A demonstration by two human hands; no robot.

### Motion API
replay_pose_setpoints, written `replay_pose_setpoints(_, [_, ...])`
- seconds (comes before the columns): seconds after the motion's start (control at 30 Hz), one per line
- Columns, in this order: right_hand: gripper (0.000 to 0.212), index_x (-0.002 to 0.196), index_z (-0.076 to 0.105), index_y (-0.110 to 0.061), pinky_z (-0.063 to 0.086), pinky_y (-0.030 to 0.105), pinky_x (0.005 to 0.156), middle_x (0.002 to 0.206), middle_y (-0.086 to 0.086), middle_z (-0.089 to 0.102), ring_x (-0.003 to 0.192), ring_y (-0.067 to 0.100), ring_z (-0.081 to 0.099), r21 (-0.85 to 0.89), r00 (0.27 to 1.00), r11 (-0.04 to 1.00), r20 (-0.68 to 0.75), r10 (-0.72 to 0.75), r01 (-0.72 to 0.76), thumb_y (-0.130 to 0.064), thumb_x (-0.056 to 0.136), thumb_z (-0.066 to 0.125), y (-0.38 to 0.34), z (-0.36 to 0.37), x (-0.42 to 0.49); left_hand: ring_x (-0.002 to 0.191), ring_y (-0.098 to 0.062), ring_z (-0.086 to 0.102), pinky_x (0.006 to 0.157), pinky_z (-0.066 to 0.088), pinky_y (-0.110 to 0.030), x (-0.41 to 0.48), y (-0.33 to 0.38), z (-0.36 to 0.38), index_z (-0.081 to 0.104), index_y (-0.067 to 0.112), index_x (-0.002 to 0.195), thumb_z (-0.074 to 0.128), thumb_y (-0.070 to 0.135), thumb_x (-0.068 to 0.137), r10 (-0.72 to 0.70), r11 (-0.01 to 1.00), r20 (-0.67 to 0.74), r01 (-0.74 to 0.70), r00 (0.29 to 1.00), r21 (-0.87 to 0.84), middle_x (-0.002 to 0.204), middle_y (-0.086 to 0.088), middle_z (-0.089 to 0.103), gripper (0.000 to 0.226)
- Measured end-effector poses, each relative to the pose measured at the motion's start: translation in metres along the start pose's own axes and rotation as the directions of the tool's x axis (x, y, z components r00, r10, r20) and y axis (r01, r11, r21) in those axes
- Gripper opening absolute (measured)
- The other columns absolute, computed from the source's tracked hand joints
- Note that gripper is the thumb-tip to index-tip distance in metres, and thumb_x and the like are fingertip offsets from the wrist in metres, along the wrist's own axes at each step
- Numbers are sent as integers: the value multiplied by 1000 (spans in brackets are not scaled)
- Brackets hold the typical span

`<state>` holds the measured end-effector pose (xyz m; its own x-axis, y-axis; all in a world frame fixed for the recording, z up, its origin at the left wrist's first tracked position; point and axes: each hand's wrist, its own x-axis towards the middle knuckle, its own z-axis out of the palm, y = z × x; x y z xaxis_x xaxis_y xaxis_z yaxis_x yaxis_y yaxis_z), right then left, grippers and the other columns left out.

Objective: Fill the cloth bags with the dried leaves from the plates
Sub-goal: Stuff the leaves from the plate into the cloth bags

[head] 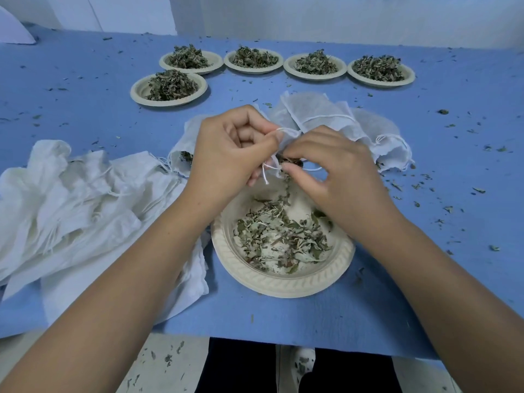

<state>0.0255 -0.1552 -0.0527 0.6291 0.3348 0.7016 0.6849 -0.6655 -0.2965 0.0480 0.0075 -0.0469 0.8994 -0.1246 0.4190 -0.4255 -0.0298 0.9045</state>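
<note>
My left hand (226, 148) grips the mouth of a small white cloth bag (287, 137) just above the near plate (283, 282), its drawstring hanging below my fingers. My right hand (329, 171) pinches dried leaves at the bag's opening, and a few leaves fall from it. A thin scatter of dried leaves (280, 236) lies in the near plate. A filled bag (181, 154) lies behind my left hand. Most of the held bag is hidden by my hands.
Several plates heaped with dried leaves (170, 85) stand in a row at the back of the blue table (85, 109). A pile of empty white bags (71, 199) lies left. Filled bags (368, 129) lie behind my hands. Leaf crumbs litter the cloth.
</note>
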Motion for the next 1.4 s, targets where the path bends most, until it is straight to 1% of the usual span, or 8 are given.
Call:
replay_pose_setpoints(0.17, [42, 119, 61, -8, 40, 13, 88, 115, 2, 56, 104, 5, 51, 167, 982, 983, 184, 45, -76, -21, 81, 74, 1, -9, 1, 32, -3, 42, 34, 35, -16, 2, 2, -3, 62, 16, 74, 67, 8, 89, -15, 1000, -91, 13, 996, -26, 47, 7, 58, 18])
replay_pose_setpoints(0.4, [10, 86, 70, 2, 54, 27, 71, 85, 13, 64, 78, 18, 63, 253, 991, 968, -129, 36, -2, 10, 80, 68, -2, -11, 3, 33, -8, 44, 35, 36, -16, 0, 3, 0, 65, 13, 75, 70, 7, 88, -17, 1000, -47, 17, 999, 6, 49, 4, 60, 14])
replay_pose_setpoints(0.63, [8, 80, 75, -16, 30, 30, 83, 81, -10, 72, 87, 21, 63, -157, 983, 986, -160, -90, 64, -16, 85, 69, -8, -3, -1, 37, -17, 45, 34, 36, -15, -3, 4, 0, 66, 16, 76, 69, 7, 87, 29, 999, 39, -29, 999, -21, 48, 7, 60, 15])
replay_pose_setpoints(0.77, [19, 96, 74, -21, 20, 36, 95, 99, -15, 69, 112, 16, 54, -38, 992, 998, -123, 38, -43, -35, 87, 65, -7, -8, 1, 33, -5, 44, 34, 34, -14, 0, 2, -2, 65, 16, 76, 68, 8, 88, -1, 999, -45, -2, 999, -53, 47, 8, 60, 16])
replay_pose_setpoints(0.9, [20, 79, 68, -16, 22, 34, 94, 87, -15, 63, 102, 13, 51, -32, 956, 994, -278, 93, -106, -34, 77, 77, -7, -15, 1, 31, -4, 42, 34, 34, -15, 1, 1, -2, 65, 17, 74, 68, 10, 88, -24, 997, -94, 17, 995, -77, 47, 7, 59, 16])
replay_pose_setpoints(1.07, [9, 84, 75, -17, 17, 37, 100, 86, -12, 71, 113, 13, 53, -20, 993, 995, -66, 100, -102, -24, 85, 69, -9, -7, 1, 32, -3, 44, 34, 33, -13, 0, 3, -1, 64, 17, 75, 67, 10, 88, -1, 996, -45, -3, 999, -89, 47, 6, 60, 15])
replay_pose_setpoints(1.17, [19, 88, 74, -14, 18, 40, 102, 92, -12, 70, 114, 13, 52, 95, 989, 989, -86, 119, -110, -26, 90, 60, -10, -11, 1, 32, -4, 43, 34, 33, -14, 0, 2, -2, 65, 21, 73, 68, 11, 87, 1, 993, -81, -11, 997, -120, 46, 6, 59, 18])
replay_pose_setpoints(1.4, [44, 105, 65, -12, 18, 29, 91, 86, -8, 65, 103, 15, 49, -87, 1000, 996, -7, -30, 29, -35, 71, 80, -15, -5, 0, 33, -4, 42, 35, 34, -15, 1, 2, -2, 65, 20, 73, 68, 12, 87, -6, 992, -97, -6, 995, -124, 46, 7, 57, 17])
